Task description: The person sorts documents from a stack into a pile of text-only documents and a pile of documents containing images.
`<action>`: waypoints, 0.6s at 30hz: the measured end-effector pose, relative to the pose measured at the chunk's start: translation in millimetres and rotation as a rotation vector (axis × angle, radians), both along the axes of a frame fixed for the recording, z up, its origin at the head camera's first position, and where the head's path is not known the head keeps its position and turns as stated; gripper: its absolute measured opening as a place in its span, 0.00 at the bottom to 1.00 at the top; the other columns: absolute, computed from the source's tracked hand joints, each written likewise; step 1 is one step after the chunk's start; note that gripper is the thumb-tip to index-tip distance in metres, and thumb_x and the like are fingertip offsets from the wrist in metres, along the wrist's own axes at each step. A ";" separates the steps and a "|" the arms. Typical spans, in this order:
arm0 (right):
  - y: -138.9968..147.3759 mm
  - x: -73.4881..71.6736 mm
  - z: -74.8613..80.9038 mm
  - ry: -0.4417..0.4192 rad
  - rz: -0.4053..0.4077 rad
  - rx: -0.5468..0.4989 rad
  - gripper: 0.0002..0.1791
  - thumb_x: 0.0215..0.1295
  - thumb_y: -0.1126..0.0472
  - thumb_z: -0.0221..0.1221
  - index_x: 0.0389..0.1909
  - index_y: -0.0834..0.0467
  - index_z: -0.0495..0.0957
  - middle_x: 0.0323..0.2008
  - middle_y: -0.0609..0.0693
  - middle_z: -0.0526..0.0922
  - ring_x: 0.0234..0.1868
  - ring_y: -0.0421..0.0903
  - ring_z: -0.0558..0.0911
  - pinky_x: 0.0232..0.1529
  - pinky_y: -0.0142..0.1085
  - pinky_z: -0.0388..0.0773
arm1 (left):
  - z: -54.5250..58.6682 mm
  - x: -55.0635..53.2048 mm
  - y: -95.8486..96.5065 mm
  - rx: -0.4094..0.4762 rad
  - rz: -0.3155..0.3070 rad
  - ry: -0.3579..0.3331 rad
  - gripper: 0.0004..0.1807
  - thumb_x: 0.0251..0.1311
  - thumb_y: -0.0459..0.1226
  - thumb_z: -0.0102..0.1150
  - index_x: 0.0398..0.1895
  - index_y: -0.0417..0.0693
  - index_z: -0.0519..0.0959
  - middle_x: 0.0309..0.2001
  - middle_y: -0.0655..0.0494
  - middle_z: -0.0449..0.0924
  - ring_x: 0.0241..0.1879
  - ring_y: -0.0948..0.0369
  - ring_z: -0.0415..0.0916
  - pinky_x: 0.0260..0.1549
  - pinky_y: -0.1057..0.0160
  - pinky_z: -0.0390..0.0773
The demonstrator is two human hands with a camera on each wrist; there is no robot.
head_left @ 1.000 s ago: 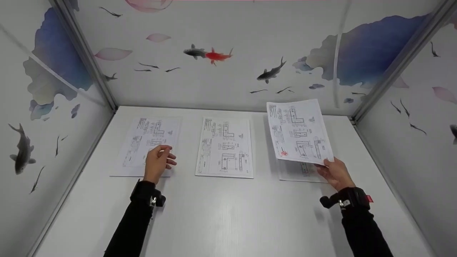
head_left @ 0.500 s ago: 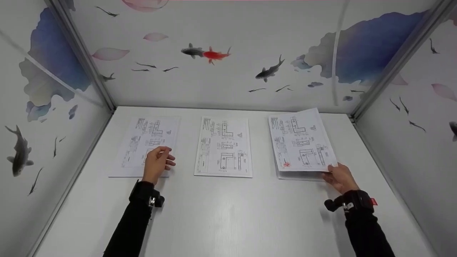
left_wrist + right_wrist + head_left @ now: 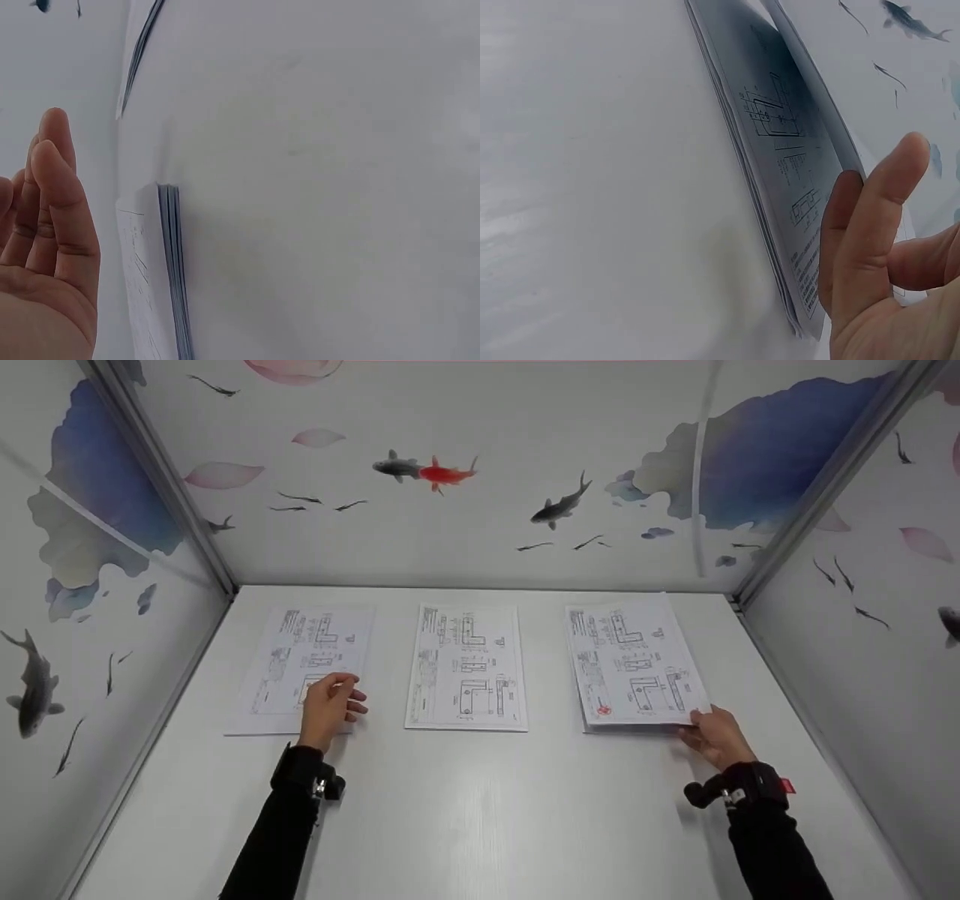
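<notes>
My right hand [image 3: 716, 736] pinches the near right corner of a drawing sheet [image 3: 630, 660] with a red mark at its lower left. That sheet lies low over the right stack of drawings [image 3: 780, 142]; the right wrist view shows a gap between them at the held side. My left hand [image 3: 328, 710], fingers loosely bent and holding nothing, hovers over the near right part of the left stack of drawings [image 3: 277, 682]. In the left wrist view its fingers stand apart from the stacked paper edges [image 3: 174, 255]. A middle stack of drawings [image 3: 466, 667] lies between the hands.
The white table [image 3: 465, 810] is enclosed by a back wall [image 3: 465, 540] and two side walls, printed with fish and petals. Metal posts [image 3: 161, 480] stand at the back corners. Both wrists carry black camera straps [image 3: 757, 787].
My right hand has lowered the red-marked sheet onto the right stack, moving slightly right and toward me; the sheet now covers most of it. The left hand has stayed nearly still.
</notes>
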State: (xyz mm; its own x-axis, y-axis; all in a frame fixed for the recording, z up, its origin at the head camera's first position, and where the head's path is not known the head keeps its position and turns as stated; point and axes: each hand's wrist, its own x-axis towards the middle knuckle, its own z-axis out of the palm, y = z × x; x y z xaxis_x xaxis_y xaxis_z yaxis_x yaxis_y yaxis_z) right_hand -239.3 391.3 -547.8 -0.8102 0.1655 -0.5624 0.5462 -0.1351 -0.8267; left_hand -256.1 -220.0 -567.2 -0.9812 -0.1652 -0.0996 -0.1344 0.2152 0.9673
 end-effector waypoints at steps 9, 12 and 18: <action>-0.9 -3.8 -1.4 -0.030 0.017 0.013 0.33 0.76 0.64 0.39 0.77 0.63 0.40 0.43 0.48 0.75 0.37 0.40 0.78 0.38 0.31 0.80 | 0.5 -2.3 -3.1 0.018 0.008 -0.018 0.20 0.75 0.43 0.45 0.58 0.38 0.74 0.43 0.37 0.83 0.33 0.55 0.85 0.28 0.66 0.81; 0.3 -4.1 -2.0 -0.040 0.017 0.035 0.32 0.76 0.64 0.40 0.77 0.64 0.42 0.43 0.48 0.74 0.37 0.41 0.77 0.38 0.31 0.80 | -0.8 -2.4 -4.0 0.011 0.008 -0.025 0.20 0.75 0.44 0.45 0.58 0.38 0.74 0.44 0.36 0.83 0.32 0.56 0.85 0.28 0.66 0.81; 1.5 -5.4 -2.9 -0.059 0.021 0.074 0.32 0.76 0.63 0.41 0.76 0.64 0.44 0.45 0.49 0.72 0.37 0.41 0.74 0.36 0.30 0.78 | -2.8 -2.1 -4.8 0.012 0.026 -0.024 0.19 0.75 0.42 0.46 0.57 0.37 0.75 0.41 0.38 0.84 0.31 0.57 0.85 0.28 0.66 0.81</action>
State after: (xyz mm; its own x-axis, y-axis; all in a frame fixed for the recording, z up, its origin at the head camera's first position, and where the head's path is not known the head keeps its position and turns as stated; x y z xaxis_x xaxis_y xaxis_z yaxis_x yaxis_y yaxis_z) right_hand -244.8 392.7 -550.7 -0.7796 0.1917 -0.5962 0.5964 -0.0631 -0.8002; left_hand -258.2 -224.8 -570.0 -0.9740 -0.1890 -0.1248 -0.1626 0.2001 0.9662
